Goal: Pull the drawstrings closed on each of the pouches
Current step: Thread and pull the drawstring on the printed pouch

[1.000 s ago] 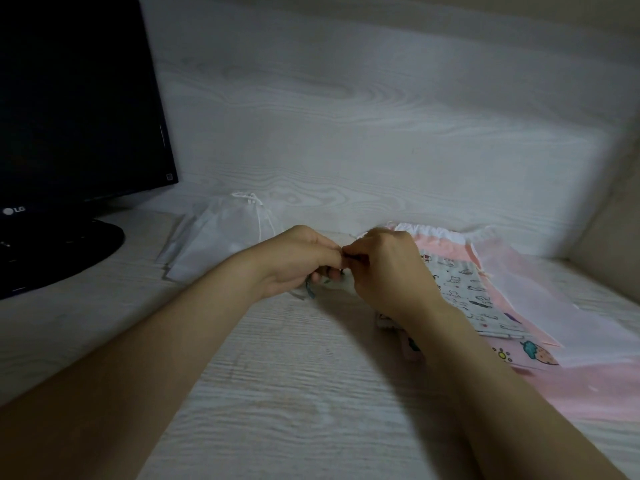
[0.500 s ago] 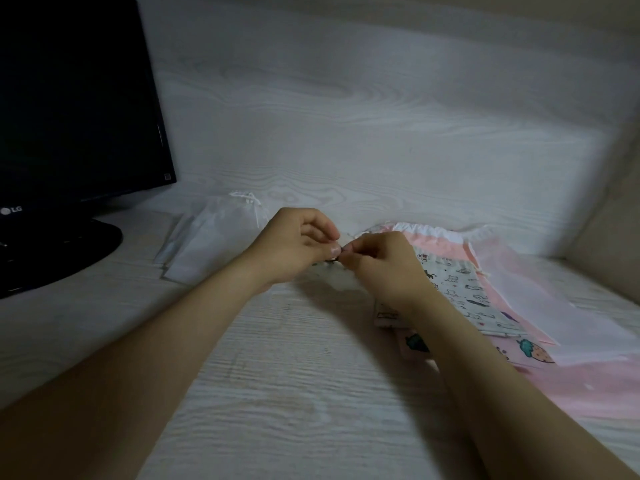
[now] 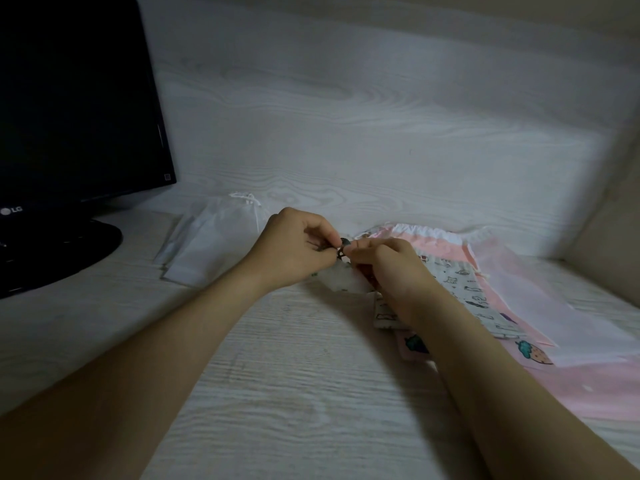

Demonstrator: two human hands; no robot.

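My left hand [image 3: 296, 249] and my right hand [image 3: 391, 268] meet above the desk, fingertips pinching the dark drawstring [image 3: 342, 249] of a small pale printed pouch [image 3: 341, 280] that hangs just below them. Most of that pouch is hidden by my hands. To the right lies a pile of flat pouches: a white one with small prints [image 3: 464, 292], a pink one with a white gathered top [image 3: 436, 237], and a strawberry-print one [image 3: 530, 351]. A sheer white pouch [image 3: 211, 237] with its cord drawn lies to the left.
A black monitor [image 3: 76, 98] on a round stand [image 3: 52, 247] occupies the left. The white wood-grain desk [image 3: 294, 393] meets a matching back panel [image 3: 346, 116]. A beige side wall [image 3: 609, 216] closes the right. More pink fabric [image 3: 595, 386] lies at the right edge.
My hands have lifted slightly and the dark drawstring now shows between the fingertips. The small pouch hangs a little higher off the desk.
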